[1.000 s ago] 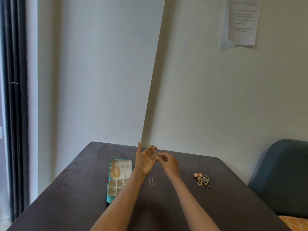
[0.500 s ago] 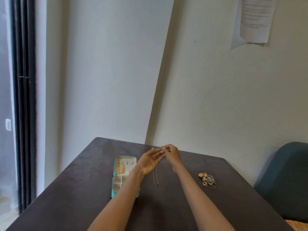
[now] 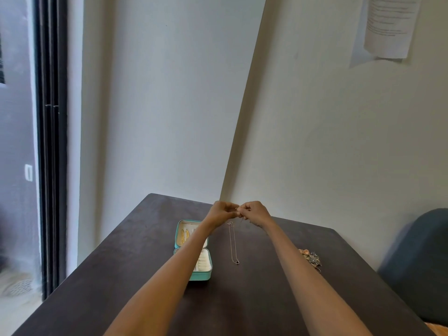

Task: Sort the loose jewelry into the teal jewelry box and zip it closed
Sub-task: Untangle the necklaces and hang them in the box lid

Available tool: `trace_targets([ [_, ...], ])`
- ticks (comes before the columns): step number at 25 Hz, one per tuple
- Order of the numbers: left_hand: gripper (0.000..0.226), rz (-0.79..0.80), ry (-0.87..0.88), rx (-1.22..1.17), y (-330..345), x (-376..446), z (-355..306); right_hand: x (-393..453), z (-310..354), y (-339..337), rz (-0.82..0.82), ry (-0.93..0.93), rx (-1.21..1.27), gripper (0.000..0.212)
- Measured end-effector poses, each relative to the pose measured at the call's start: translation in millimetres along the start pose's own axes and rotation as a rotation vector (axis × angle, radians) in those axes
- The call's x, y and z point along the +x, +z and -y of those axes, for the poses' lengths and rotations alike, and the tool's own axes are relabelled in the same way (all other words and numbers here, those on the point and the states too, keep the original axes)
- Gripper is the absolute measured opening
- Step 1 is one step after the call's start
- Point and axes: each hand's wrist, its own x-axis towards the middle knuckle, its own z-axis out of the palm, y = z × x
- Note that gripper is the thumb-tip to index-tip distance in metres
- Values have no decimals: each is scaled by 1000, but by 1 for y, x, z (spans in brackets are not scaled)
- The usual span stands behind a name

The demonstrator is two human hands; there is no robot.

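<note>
Two hands, left hand (image 3: 221, 212) and right hand (image 3: 254, 210), pinch one necklace (image 3: 233, 243).

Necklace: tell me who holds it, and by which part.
Both hands, left and right, pinch the necklace by its top end; the pendant hangs below.

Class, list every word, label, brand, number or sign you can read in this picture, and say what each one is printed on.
Paper sheet taped to the wall, upper right: lines of printed text, too small and blurred to read.
Teal jewelry box: no readable brand or label.
Nothing else carries readable text; no word in this view can be quoted.
</note>
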Motion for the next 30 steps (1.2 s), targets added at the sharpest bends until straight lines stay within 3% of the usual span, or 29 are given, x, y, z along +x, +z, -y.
trace_targets([
  [10,16,-209,-25,72,-24,-15,1,-4,23,5,139,-1,233,16],
  [16,21,-127,-40,101,-57,-43,18,-4,33,44,114,-84,9,11],
  [19,40,-46,-112,13,-81,-61,28,-8,32,72,87,-134,-33,12],
  [24,46,-361,-232,-1,-100,-60,69,-14,20,108,14,-108,25,14],
  [30,60,-386,-427,132,-96,-52,113,-9,9,123,42,-104,85,14],
])
